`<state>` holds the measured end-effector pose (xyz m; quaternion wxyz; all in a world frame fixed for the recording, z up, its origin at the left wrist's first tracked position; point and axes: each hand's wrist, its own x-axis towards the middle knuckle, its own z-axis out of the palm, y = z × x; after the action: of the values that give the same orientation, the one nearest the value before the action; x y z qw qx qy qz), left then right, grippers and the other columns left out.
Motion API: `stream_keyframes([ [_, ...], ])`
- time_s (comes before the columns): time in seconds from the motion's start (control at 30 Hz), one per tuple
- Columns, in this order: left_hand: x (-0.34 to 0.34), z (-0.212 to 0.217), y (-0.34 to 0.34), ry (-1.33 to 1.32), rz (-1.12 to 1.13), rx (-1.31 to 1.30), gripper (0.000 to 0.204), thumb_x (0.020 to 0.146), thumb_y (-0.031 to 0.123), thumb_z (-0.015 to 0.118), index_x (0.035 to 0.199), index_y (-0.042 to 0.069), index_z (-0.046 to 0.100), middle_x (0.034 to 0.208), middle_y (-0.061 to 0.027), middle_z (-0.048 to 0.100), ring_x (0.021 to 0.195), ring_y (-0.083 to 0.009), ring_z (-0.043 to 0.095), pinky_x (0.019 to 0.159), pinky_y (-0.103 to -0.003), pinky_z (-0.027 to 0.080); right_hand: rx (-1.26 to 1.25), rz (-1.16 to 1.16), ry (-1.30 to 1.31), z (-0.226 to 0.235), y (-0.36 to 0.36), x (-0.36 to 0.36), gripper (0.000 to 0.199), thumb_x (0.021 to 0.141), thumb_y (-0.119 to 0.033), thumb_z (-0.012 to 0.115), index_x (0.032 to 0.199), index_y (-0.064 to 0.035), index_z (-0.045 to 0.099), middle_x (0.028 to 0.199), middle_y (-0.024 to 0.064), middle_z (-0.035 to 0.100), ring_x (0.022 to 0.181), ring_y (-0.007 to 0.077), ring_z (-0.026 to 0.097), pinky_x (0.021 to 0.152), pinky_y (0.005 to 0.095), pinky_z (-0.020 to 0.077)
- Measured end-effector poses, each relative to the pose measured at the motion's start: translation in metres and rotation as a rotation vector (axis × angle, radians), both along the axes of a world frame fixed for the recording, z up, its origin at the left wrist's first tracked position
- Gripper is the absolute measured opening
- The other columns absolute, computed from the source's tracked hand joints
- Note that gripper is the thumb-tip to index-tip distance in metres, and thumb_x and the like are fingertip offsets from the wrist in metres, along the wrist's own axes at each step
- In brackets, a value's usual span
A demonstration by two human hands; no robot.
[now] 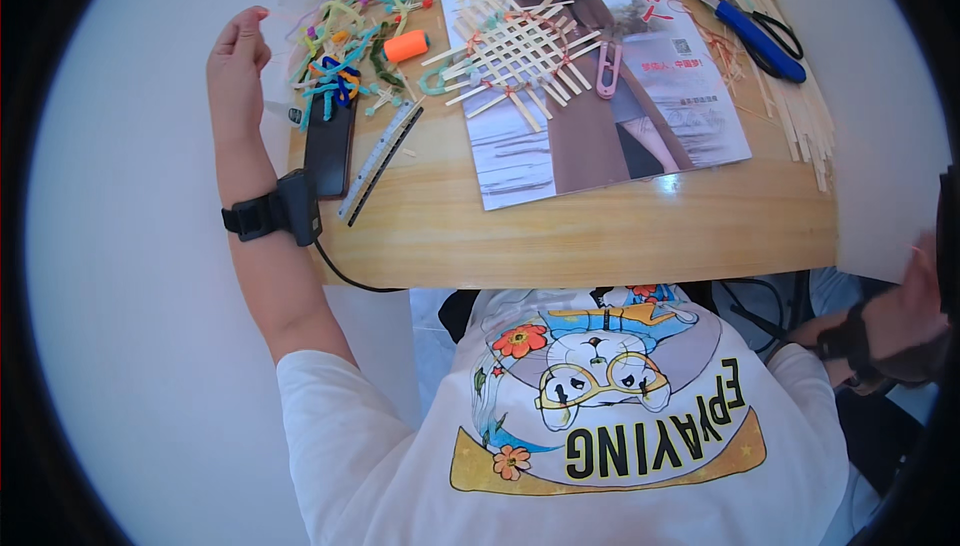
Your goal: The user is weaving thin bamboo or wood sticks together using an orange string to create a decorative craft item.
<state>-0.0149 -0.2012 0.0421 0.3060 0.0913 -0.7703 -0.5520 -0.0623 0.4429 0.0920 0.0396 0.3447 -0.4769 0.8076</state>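
My left hand is raised beside the table's left edge, fingers curled in, with nothing visible in them. A black strap with a small box sits on that forearm. Far to the right, by the rim of the view, my right hand is low beside the table, smeared by motion, and its fingers are unclear. Between the hands, a woven lattice of pale flat strips lies on a magazine, touched by neither hand. A pink safety-pin-shaped clip is at its right side. Nearest my left hand are tangled coloured pipe cleaners.
An orange thread spool, a dark flat phone-like case and a ruler lie at the table's left. Blue-handled pliers and a bundle of loose pale strips are at the right. A black cable hangs from my left forearm.
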Motion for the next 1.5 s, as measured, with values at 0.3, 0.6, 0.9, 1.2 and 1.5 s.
stream_keyframes([
  [0.3, 0.028, 0.047, 0.061, 0.053, 0.141, -0.085, 0.028, 0.093, 0.026, 0.052, 0.096, -0.001, 0.059, 0.059, 0.0071, 0.028, 0.054, -0.0039, 0.022, 0.050, -0.020, 0.020, 1.608, -0.541, 0.749, 0.005, -0.054, -0.011, 0.042, 0.089, -0.025, 0.051, 0.125, -0.0030, 0.045, 0.125, 0.0057, 0.051, 0.117, 0.0144, 0.046, 0.091, 0.0219, 0.0368],
  [0.6, 0.017, 0.052, 0.164, 0.003, -0.112, -0.374, 0.017, 0.087, 0.017, 0.061, 0.089, 0.001, 0.065, 0.081, 0.0002, 0.062, 0.067, -0.0020, 0.048, 0.060, -0.014, 0.037, 0.601, -0.207, -0.038, 0.000, -0.206, 0.008, 0.046, 0.088, -0.015, 0.044, 0.128, 0.0075, 0.040, 0.122, 0.0182, 0.052, 0.056, 0.0035, 0.042, 0.054, 0.0166, 0.0359],
  [0.9, 0.014, 0.052, 0.176, -0.014, -0.195, -0.338, 0.016, 0.085, 0.016, 0.063, 0.088, 0.000, 0.066, 0.077, 0.0013, 0.062, 0.071, -0.0035, 0.052, 0.064, -0.018, 0.041, 0.603, 0.694, -0.250, -0.011, -0.248, -0.016, 0.023, 0.096, -0.022, 0.042, 0.100, -0.0033, 0.055, 0.055, -0.0060, 0.036, 0.049, 0.0015, 0.031, 0.046, 0.0176, 0.0254],
  [1.2, -0.003, 0.016, 0.101, -0.117, -0.328, 0.032, 0.027, 0.089, 0.027, 0.057, 0.089, 0.001, 0.063, 0.062, 0.0073, 0.046, 0.052, -0.0018, 0.031, 0.047, -0.018, 0.023, 0.589, 0.516, -0.189, -0.027, -0.211, -0.036, 0.024, 0.095, -0.023, 0.044, 0.089, -0.0034, 0.056, 0.053, -0.0076, 0.030, 0.047, 0.0014, 0.024, 0.044, 0.0186, 0.0212],
  [1.5, -0.005, -0.001, 0.091, -0.046, -0.387, 0.094, 0.027, 0.093, 0.027, 0.049, 0.093, 0.001, 0.058, 0.059, 0.0085, 0.029, 0.052, -0.0031, 0.022, 0.049, -0.021, 0.018, 0.561, 0.434, -0.305, -0.032, -0.175, -0.053, 0.025, 0.094, -0.024, 0.045, 0.087, -0.0036, 0.058, 0.054, -0.0083, 0.031, 0.047, 0.0005, 0.025, 0.044, 0.0179, 0.0211],
])
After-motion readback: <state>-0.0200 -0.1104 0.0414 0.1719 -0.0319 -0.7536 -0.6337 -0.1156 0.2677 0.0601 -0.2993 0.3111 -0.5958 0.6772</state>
